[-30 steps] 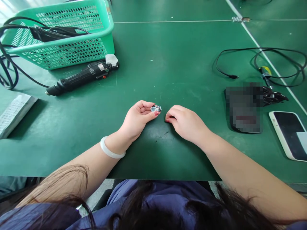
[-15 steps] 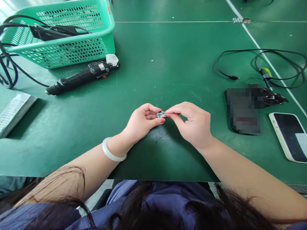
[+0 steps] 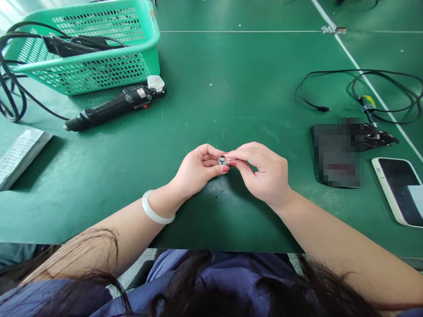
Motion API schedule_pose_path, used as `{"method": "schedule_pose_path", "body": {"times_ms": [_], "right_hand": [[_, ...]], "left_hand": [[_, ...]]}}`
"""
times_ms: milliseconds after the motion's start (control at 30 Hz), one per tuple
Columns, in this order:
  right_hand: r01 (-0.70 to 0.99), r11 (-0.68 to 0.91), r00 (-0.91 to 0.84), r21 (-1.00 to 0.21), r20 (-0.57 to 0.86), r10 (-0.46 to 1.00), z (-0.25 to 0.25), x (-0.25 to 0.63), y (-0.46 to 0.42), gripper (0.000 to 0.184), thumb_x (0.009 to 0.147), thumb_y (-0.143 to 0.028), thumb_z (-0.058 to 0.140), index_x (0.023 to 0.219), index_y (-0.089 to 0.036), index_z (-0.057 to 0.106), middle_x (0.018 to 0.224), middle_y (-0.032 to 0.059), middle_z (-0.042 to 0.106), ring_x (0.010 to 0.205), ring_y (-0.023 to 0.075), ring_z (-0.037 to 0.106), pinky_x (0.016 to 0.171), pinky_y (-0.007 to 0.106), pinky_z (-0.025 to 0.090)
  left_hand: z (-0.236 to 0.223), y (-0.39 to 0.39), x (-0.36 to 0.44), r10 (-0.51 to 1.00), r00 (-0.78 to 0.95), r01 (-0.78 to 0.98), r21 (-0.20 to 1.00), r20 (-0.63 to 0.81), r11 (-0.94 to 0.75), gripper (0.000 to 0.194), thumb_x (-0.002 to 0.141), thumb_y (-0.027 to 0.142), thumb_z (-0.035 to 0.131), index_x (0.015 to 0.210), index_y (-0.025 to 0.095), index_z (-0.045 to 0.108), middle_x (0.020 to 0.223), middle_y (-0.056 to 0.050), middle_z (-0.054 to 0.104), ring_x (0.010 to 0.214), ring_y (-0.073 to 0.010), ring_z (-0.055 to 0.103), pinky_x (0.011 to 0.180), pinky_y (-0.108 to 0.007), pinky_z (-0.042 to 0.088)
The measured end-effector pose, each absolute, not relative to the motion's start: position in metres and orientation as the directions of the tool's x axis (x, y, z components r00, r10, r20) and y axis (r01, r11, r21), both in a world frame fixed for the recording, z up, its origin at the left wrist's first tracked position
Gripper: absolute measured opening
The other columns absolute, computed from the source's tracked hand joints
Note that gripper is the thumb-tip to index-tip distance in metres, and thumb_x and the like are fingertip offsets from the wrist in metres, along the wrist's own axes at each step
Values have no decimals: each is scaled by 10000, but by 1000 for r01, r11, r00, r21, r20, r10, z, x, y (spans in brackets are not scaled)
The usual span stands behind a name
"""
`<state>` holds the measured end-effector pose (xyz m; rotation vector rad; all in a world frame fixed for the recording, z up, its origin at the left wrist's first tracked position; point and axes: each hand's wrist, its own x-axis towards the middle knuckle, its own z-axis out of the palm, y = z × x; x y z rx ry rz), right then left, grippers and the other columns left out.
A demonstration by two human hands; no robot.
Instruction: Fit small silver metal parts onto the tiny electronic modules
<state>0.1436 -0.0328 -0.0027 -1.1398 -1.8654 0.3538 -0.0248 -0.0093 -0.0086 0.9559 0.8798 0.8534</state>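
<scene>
Between my two hands, just above the green table, is a small circuit board [image 3: 224,162] with silvery, pale and dark parts on it. My left hand [image 3: 195,171] is closed on its left side, with the thumb along the near edge and the curled fingers behind. Thumb and forefinger of my right hand [image 3: 265,174] pinch at its right end. The fingertips cover part of the board, so its full outline is hidden. A white bangle [image 3: 153,209] circles my left wrist.
A green perforated basket [image 3: 109,66] with cables stands at back left. Before it lies a black corded electric screwdriver [image 3: 115,105]. At left is a white block [image 3: 23,156]. A black cable [image 3: 307,88], a blurred-out dark object [image 3: 337,158] and a phone [image 3: 398,187] lie right.
My right fingertips have shifted slightly left, further over the circuit board, and the board looks a little differently tilted. Both hands still hold it. The whole view has moved slightly.
</scene>
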Motion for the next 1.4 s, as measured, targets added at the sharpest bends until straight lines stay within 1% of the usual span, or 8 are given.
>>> {"method": "schedule_pose_path", "body": {"times_ms": [200,333,500,733,1000,1200,1400], "right_hand": [[585,465,-140,-664,482,865,-4,147,-30,186,866,-165,579,941,-280,706,926,8,738,888,189,670,812,383,568],[575,449,-125,-684,469,874,-4,149,-29,167,855,-169,603,948,-268,699,898,5,734,876,181,674,819,372,563],[581,435,-128,-687,452,883,-4,149,-28,161,849,-170,612,958,-261,688,869,-3,732,856,175,683,831,368,561],[590,419,-98,-691,454,886,-4,148,-28,203,857,-189,612,1040,-269,649,856,-16,739,872,176,698,877,374,551],[642,451,-158,-621,468,870,-4,150,-29,222,859,-179,597,1045,-288,651,848,-14,739,869,185,694,869,389,553],[630,528,-204,-570,534,820,-6,150,-28,245,852,-149,599,1050,-284,649,834,-11,734,849,180,676,825,372,561],[666,489,-193,-564,503,842,-4,150,-27,230,868,-164,575,1038,-294,658,837,-6,736,850,194,676,820,393,562]], "left_hand": [[-10,-8,-25,903,369,-220,923,-220,315,329,610,188,836,818,147,584,860,-27,717,815,-140,688,862,-344,529],[-10,-8,-25,904,374,-211,930,-209,302,306,623,190,826,827,144,601,895,-35,718,828,-142,685,865,-348,528],[-10,-8,-25,902,372,-182,936,-218,302,285,634,178,812,828,146,605,869,-26,712,797,-131,678,828,-335,534],[-9,-8,-24,898,365,-149,936,-247,318,292,636,168,809,829,149,591,835,-23,704,789,-132,676,818,-334,533],[-10,-7,-24,904,356,-177,932,-238,316,291,635,158,806,822,146,583,847,-22,695,788,-126,671,832,-337,530],[-9,-7,-23,902,354,-178,929,-246,323,274,649,138,790,815,145,572,868,-24,702,800,-123,673,829,-330,529],[-9,-7,-23,902,355,-185,928,-243,323,283,645,143,795,823,147,574,886,-32,706,813,-133,677,851,-347,526]]}}
